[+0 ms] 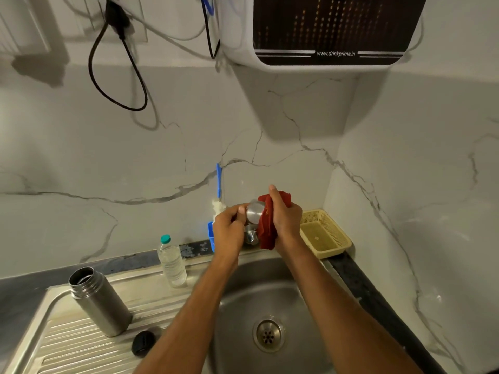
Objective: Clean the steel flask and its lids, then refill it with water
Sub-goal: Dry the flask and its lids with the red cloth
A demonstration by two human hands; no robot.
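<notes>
Over the sink (270, 287), my left hand (228, 228) pinches the steel cap (255, 211) by its rim; at its three o'clock my right hand (286, 220) clutches the red cloth (266, 233) (light, rigid, probably slippery when wet). The flask (98, 300) stands at eight o'clock.

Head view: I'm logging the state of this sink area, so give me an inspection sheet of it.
Surface: steel sink with ribbed drainboard.
Job's things: open steel flask upright on drainboard; black lid beside it; steel lid being wiped with red cloth.
Clutter: plastic water bottle, yellow basket, bottle brush.
Hands: left hand holds steel lid; right hand grips cloth.
Cables: black cable looped on wall.
Surroundings: marble-look wall, water purifier overhead.
</notes>
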